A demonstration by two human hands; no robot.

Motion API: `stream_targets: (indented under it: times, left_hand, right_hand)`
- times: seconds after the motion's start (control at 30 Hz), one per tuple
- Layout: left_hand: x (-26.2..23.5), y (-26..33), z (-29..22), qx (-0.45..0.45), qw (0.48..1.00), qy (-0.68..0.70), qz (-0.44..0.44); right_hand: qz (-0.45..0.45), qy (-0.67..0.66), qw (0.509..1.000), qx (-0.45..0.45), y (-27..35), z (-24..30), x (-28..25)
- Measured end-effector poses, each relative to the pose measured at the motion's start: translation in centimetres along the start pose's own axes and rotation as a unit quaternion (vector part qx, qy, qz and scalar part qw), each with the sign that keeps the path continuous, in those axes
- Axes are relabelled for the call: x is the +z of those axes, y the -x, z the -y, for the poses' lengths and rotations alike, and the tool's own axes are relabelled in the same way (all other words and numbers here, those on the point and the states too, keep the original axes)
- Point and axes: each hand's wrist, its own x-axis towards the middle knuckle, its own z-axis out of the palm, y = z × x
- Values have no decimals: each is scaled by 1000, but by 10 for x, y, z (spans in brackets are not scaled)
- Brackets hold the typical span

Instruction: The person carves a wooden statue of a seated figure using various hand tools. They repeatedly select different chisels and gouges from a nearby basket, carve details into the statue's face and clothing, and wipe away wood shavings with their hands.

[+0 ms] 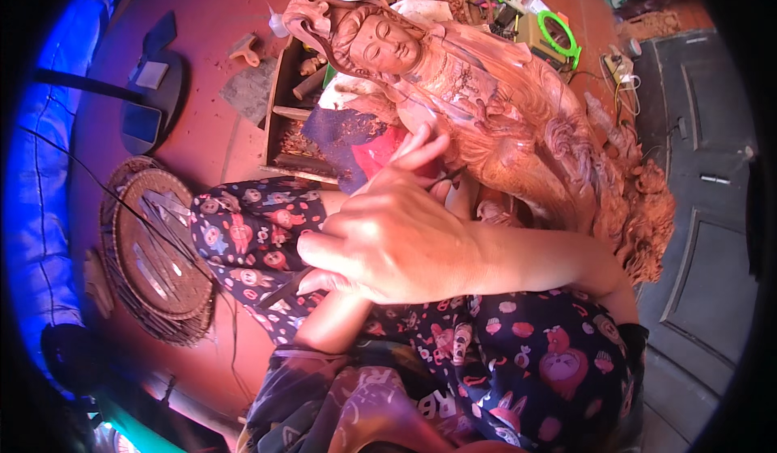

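Note:
A reddish-brown wooden statue [494,121], carved as a robed figure, leans across the space before me, its head toward the upper left. My right hand [388,247] is curled in a fist around a slim dark carving tool [279,293], one end of which sticks out on the left. My left forearm passes under the right hand, which hides most of my left hand [417,152]. The left fingers that show are stretched and apart, close against the statue's side. Beneath them lies red and dark blue cloth [348,141]. The contact between tool and wood is hidden.
A wooden box [279,113] with wood shavings and blocks stands behind the statue. Round woven trays [150,247] on the left hold several slim metal tools. A lamp base [166,89] carries phone-like slabs. Green-rimmed equipment [558,36] and cables lie far right, near a grey panelled door [696,202].

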Motion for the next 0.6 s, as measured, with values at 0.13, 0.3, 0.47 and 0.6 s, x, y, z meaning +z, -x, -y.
stream_targets:
  times: [0.13,0.3,0.47,0.6]
  left_hand:
    - [17,1,7,-79,990,-104,-43]
    - [25,-4,2,-2,961,-196,-194]
    - [27,-45,-37,5,958,24,-286]
    - [20,-46,-29,-12,964,64,-257]
  right_hand:
    - [-64,-61,996,21,-3,2,1]
    - [40,-244,963,104,-35,-14,-46]
    - [139,-349,889,263,-65,-28,-87]
    - [239,-336,862,294,-81,-31,-90]
